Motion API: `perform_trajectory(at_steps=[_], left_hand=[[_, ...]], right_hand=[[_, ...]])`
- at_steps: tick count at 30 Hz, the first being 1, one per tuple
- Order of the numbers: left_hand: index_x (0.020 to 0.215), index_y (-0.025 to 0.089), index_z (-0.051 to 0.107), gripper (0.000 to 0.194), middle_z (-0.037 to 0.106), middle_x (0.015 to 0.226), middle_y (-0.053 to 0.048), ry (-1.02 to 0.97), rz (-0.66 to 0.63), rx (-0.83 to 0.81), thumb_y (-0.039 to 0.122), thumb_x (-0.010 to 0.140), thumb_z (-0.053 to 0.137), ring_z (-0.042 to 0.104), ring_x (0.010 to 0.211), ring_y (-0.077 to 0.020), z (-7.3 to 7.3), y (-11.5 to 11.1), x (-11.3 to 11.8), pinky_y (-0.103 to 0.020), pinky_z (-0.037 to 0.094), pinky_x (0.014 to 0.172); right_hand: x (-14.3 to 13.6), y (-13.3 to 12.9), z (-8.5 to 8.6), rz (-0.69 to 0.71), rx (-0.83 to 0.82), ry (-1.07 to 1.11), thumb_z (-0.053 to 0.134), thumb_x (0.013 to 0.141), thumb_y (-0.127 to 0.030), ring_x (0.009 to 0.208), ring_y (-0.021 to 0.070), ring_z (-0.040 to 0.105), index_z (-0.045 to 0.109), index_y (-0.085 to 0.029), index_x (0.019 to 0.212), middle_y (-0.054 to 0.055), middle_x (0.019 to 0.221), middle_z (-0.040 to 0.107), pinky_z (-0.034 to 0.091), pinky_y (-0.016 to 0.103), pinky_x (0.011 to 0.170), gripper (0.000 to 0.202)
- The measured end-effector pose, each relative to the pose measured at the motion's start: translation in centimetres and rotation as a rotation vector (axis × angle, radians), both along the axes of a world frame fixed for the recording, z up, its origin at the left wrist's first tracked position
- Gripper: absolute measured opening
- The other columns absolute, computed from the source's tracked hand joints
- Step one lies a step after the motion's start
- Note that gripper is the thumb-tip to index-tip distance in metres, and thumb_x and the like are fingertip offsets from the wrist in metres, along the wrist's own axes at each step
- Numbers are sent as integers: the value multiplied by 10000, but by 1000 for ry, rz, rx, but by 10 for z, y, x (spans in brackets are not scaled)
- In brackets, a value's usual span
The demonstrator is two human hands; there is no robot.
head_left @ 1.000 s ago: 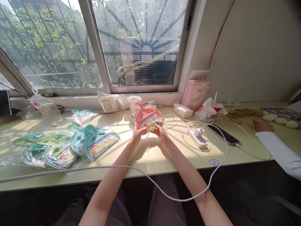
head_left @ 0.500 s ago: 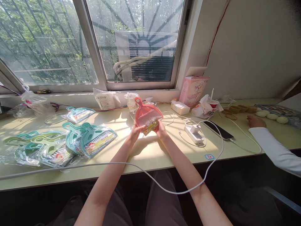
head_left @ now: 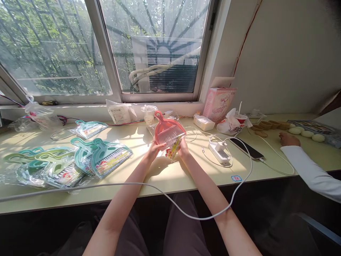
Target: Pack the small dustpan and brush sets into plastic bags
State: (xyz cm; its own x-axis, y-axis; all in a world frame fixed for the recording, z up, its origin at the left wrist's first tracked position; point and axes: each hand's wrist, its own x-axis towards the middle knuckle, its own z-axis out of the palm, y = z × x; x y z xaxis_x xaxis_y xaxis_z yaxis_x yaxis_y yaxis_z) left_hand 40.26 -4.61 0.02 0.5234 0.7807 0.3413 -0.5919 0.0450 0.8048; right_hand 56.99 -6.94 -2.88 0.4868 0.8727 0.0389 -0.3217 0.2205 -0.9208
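Note:
A pink mini dustpan (head_left: 168,127) with a small brush, wrapped in clear plastic with a printed yellow card, is held up above the table in front of me. My left hand (head_left: 153,150) grips its lower left edge, thumb over the front. On the opposite edge my right hand (head_left: 183,147) is closed, its fingers partly hidden behind the package. To the left lie several wrapped teal dustpans (head_left: 110,158) and green dustpans (head_left: 60,167), overlapping one another. Another teal dustpan (head_left: 89,128) rests farther back.
A white cable (head_left: 170,201) loops across the table's front and over my right forearm. Right of my hands are a power strip (head_left: 220,153), a phone (head_left: 247,148) and a pink box (head_left: 220,103). Another person's hand (head_left: 290,139) rests near round pale objects (head_left: 306,132) and brown bowls (head_left: 266,125).
The pink dustpan package has tilted and shifted slightly right, and more of its printed card now faces me. Both hands still hold it.

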Motion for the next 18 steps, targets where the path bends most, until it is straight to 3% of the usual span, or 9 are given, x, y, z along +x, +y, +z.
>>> perform_trajectory(at_steps=[2, 6, 12, 15, 18], left_hand=[[1709, 301, 612, 1130, 708, 1690, -102, 6, 25, 2, 227, 659, 1022, 483, 1707, -476, -5, 6, 1, -660, 454, 1367], [1632, 279, 662, 1032, 801, 1534, -110, 57, 88, -62, 245, 658, 1004, 551, 1653, -496, -21, 26, 1, -679, 527, 1302], [1492, 219, 751, 787, 849, 1407, -128, 150, 65, -213, 239, 738, 977, 643, 1576, -467, -37, 47, -7, -615, 568, 1295], [1486, 195, 759, 748, 853, 1396, -144, 175, 78, -232, 270, 776, 982, 672, 1550, -453, -36, 44, -9, -568, 600, 1265], [1509, 231, 760, 764, 845, 1435, -134, 169, 44, -194, 281, 787, 1003, 697, 1528, -434, -32, 38, -8, -548, 620, 1238]], right_hand=[[-1, 0, -1, 2, -51, 8, 698, 865, -1005, 1154, 368, 819, 637, -332, 960, 66, 920, 821, 712, 529, 947, 682], [-7, -5, -1, 21, -54, 46, 758, 943, -892, 1177, 369, 824, 674, -320, 1023, 73, 993, 850, 717, 558, 997, 584], [-12, -20, 1, 221, -39, -35, 934, 899, -432, 1085, 307, 838, 740, -267, 1001, 52, 967, 844, 715, 420, 999, 274], [-7, -17, -2, 213, -70, -22, 913, 886, -288, 996, 283, 844, 763, -239, 1004, 63, 955, 848, 729, 375, 910, 197], [3, -4, -9, 100, -145, -59, 877, 964, -353, 791, 252, 816, 779, -232, 1045, 54, 824, 811, 712, 335, 692, 176]])
